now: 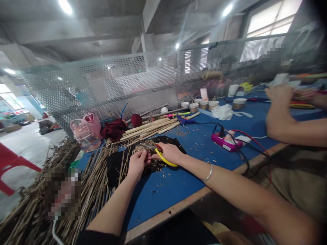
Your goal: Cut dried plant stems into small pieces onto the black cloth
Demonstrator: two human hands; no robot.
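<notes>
head view: r hand (pixel 170 153) closed round yellow-handled cutters (pixel 163 159), blades pointing l toward l hand (pixel 136 163). l fingers curled shut at the blade tips; what they pinch is too small to tell. both work over black cloth (pixel 113 165) on blue table (pixel 166 190), prob. so the cloth catches the chips lying on it. raw twig pile (pixel 94 185) just l of cloth, within l-hand reach. co-worker's arm (pixel 278 119) well apart, far r.
</notes>
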